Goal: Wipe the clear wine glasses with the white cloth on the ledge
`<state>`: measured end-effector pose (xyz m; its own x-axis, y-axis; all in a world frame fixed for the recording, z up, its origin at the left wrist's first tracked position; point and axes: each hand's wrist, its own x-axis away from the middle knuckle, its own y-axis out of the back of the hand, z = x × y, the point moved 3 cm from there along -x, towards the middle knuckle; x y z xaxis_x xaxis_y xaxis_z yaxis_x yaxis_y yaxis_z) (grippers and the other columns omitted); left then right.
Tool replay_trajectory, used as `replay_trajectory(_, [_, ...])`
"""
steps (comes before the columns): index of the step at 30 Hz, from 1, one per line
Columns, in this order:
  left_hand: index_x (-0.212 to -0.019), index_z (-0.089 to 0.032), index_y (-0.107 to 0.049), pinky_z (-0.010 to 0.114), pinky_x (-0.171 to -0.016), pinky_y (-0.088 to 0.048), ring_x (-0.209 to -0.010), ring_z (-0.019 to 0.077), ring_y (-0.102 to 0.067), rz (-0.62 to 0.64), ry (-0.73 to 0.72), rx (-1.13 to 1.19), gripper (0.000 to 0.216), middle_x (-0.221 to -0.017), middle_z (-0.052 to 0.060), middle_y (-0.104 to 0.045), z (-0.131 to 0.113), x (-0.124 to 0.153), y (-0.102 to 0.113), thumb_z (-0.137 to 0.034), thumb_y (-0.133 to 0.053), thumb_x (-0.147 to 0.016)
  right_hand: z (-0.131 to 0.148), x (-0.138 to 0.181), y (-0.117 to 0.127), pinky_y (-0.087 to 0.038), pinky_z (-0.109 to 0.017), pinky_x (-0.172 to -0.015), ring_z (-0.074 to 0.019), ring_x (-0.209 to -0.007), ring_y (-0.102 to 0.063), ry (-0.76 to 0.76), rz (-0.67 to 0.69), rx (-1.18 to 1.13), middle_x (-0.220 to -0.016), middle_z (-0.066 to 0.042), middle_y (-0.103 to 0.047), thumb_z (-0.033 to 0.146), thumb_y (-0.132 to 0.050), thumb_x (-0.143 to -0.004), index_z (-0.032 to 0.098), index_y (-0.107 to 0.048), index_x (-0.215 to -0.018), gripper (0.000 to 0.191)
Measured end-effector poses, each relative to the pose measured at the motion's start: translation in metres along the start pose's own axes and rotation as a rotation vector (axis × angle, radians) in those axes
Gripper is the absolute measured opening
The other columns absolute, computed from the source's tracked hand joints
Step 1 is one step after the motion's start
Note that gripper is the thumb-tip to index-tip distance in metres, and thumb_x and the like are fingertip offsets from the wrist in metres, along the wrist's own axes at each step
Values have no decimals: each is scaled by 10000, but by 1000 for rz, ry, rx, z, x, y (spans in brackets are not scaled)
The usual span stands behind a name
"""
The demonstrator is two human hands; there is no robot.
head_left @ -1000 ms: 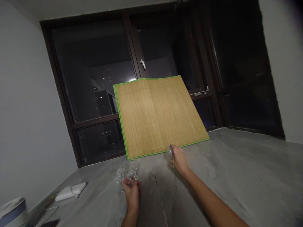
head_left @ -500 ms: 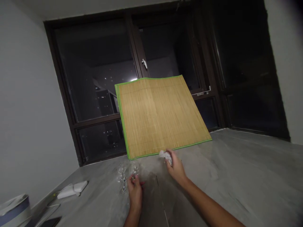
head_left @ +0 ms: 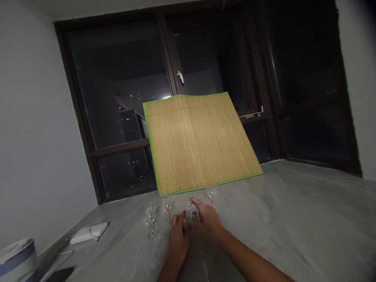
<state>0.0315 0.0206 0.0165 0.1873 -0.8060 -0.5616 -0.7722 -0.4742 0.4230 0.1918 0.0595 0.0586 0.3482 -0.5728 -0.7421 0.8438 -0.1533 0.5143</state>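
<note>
Both hands (head_left: 192,227) cup 1 glass (head_left: 190,214) between fingers

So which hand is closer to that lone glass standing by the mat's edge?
The right hand, probably. The lone glass stands just beyond its fingers, by the bamboo mat. The left hand sits farther back, nearer the glasses on the left. Both hands meet around something small between them.

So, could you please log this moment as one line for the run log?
left hand: on glass with white cloth | right hand: same glass | stemmed glasses left | bamboo mat behind
</note>
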Motion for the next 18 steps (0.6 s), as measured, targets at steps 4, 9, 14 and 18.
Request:
replay_trajectory(4, [-1292,-225,-609,349,-908,-461,-915,211,-593,-38,-21,-28,458,-1103,76,-612,-2,0,2,-270,-565,-839,-25,-5,13,-471,-364,-963,-232,-1094,-620,-151,-142,-54,-1170,-100,-672,100,-448,-793,201,-484,-1344,561])
replay_trajectory(9, [-1305,-192,-598,366,-899,-470,-888,213,-604,-112,12,-21,471,-1118,93,-615,5,-1,8,-369,-548,-872,-29,0,-8,-486,-341,-910,-206,-975,-653,-158,-98,-307,-1042,-49,-696,89,-487,-754,227,-464,-1311,574])
replay_trajectory(14, [-1324,-182,-584,381,-897,-477,-856,210,-611,-93,13,-49,479,-1151,110,-616,8,-1,10,-354,-528,-880,-29,1,-21,-502,-320,-786,-196,-834,-646,-238,-2,-567,-951,-18,-685,193,-581,-760,245,-472,-1268,521])
replay_trajectory(18, [-1289,-198,-611,392,-924,-472,-923,227,-621,-63,-1,-18,454,-1127,102,-646,9,-1,9,-330,-563,-857,-33,1,-17,-468,-277,-651,-157,-712,-607,-401,54,-784,-974,-14,-665,328,-675,-716,252,-518,-1208,522])
